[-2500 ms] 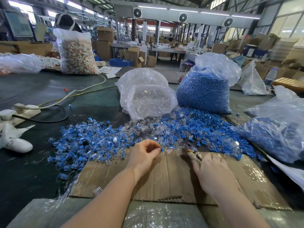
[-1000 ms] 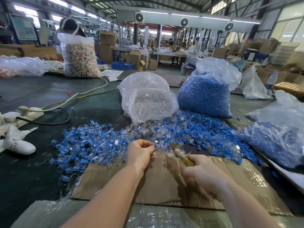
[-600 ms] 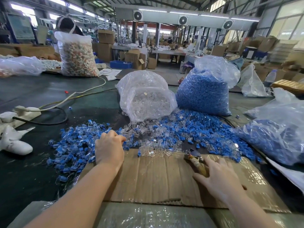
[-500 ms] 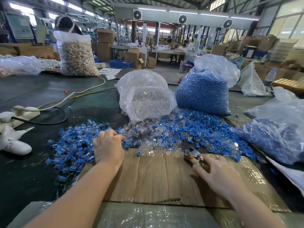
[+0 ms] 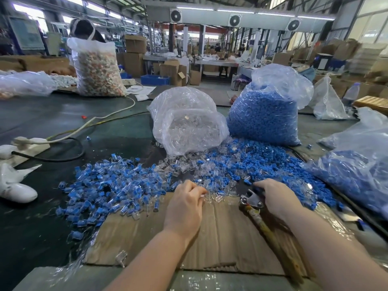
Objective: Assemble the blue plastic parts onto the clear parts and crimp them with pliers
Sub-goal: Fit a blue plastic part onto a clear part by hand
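My left hand (image 5: 184, 204) hovers over the cardboard sheet (image 5: 220, 240) and pinches a clear part (image 5: 204, 196) at its fingertips. More loose clear parts (image 5: 218, 197) lie just ahead of it. My right hand (image 5: 277, 198) has its fingers curled down at the near edge of the loose blue parts (image 5: 262, 160); what they hold is hidden. The pliers (image 5: 251, 201) lie on the cardboard beside that hand, metal head forward, yellow handles running back along my forearm. A heap of joined blue-and-clear pieces (image 5: 109, 185) spreads out to the left.
A bag of clear parts (image 5: 189, 127) and a bag of blue parts (image 5: 264, 116) stand behind the loose piles. Another bag with blue parts (image 5: 357, 171) lies at the right. A power strip (image 5: 31, 143), cables and a white object (image 5: 14, 190) sit at the left.
My left hand came back from the left heap to the middle and now pinches a clear part. My right hand slid forward past the pliers' head to the blue pile.
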